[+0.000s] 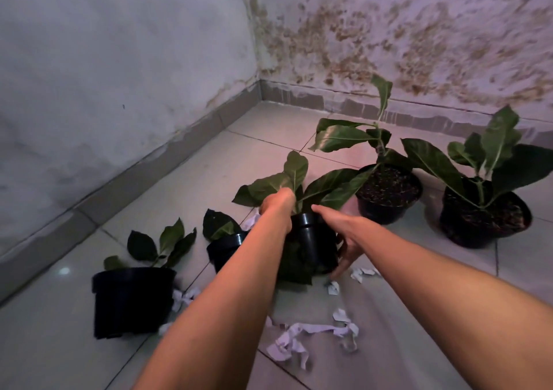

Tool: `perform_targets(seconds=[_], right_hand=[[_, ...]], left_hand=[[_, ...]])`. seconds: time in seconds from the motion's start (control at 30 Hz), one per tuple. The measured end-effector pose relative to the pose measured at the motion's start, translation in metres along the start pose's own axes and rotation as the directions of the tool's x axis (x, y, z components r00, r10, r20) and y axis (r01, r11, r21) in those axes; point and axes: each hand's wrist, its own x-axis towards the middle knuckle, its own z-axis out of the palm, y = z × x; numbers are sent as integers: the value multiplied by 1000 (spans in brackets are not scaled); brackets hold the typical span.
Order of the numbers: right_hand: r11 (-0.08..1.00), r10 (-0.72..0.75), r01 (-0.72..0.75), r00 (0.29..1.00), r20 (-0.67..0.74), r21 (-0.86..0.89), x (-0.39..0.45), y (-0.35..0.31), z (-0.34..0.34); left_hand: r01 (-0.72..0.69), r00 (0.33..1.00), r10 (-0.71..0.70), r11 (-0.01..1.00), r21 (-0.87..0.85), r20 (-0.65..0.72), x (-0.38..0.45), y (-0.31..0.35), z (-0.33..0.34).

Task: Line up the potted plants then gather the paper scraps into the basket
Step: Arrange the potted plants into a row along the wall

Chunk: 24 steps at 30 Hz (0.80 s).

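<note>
Both forearms reach fwd from bottom of view, over paper scraps (302,334) strewn on the floor (449,359).

Left hand (276,207) sits on far-left rim of the mid pot (311,240), fingers curled in among the leaves; grip looks closed on rim/stem base, but fingertips hidden, so not certain. Right hand (341,234) lies against pot's right wall, fingers spread & pointing down to the floor, open-palmed, pressing rather than clenched. Pot thus clamped betw. both hands, directly ahead, upright or nearly so.

Other pots: near-left pot (131,300), small pot (226,247) just beside & behind left forearm, then two (389,195) (484,219) at right nearer the stained wall (389,30). Right pair reads as a rough row along the wall.

Judgement: step = lining up; held pot prob. goes toward that row, i.e. up-right of hands. Right arm nearer that side. Scraps untouched; no basket in view.
</note>
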Motion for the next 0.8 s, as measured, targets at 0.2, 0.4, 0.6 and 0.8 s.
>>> perform_targets(seconds=[0.2, 0.4, 0.6, 0.8], right_hand=[[995, -56, 62, 995, -82, 76, 4, 8, 7], [915, -359, 388, 909, -214, 112, -2, 7, 14], [722, -591, 661, 743, -314, 203, 0, -19, 5], [661, -679, 727, 685, -265, 184, 24, -40, 4]], left_hand=[[-38, 999, 37, 984, 177, 9, -2, -9, -3], [-117, 993, 117, 993, -4, -16, -4, -11, -10], [-109, 975, 140, 978, -176, 174, -7, 11, -17], [-183, 944, 259, 926, -331, 203, 24, 24, -18]])
